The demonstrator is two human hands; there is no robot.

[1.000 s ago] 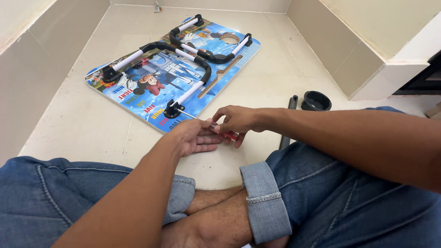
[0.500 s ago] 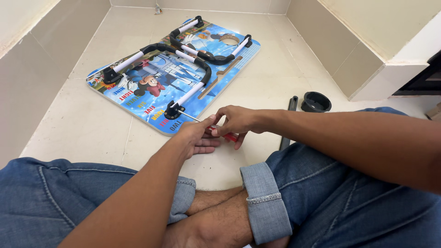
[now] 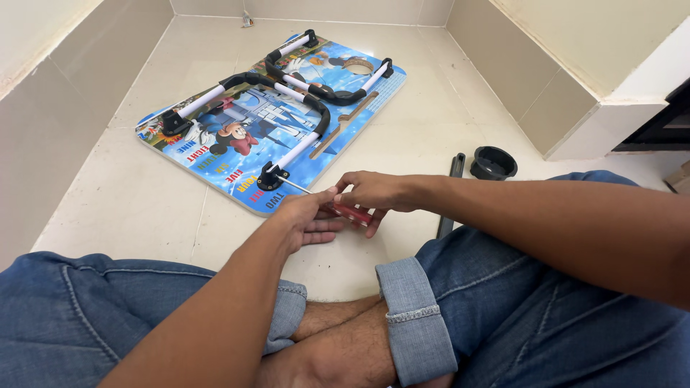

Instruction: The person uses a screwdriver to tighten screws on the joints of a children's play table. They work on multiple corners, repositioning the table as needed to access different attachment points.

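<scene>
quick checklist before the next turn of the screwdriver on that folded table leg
1. Screwdriver tip on the black leg bracket: ok, the shaft reaches it; whether it sits in a screw head, cannot tell.
2. Grip on the red handle: ok, right hand wraps it.
3. Left hand steadying: ok, it rests at the shaft beside the handle.
4. Table board lying flat on the tiled floor: ok, underside up, legs folded.
5. Board held against sliding: not ok, neither hand presses it.
6. Loose parts out of the way: ok, black cup and black bar lie off to the right.
</scene>
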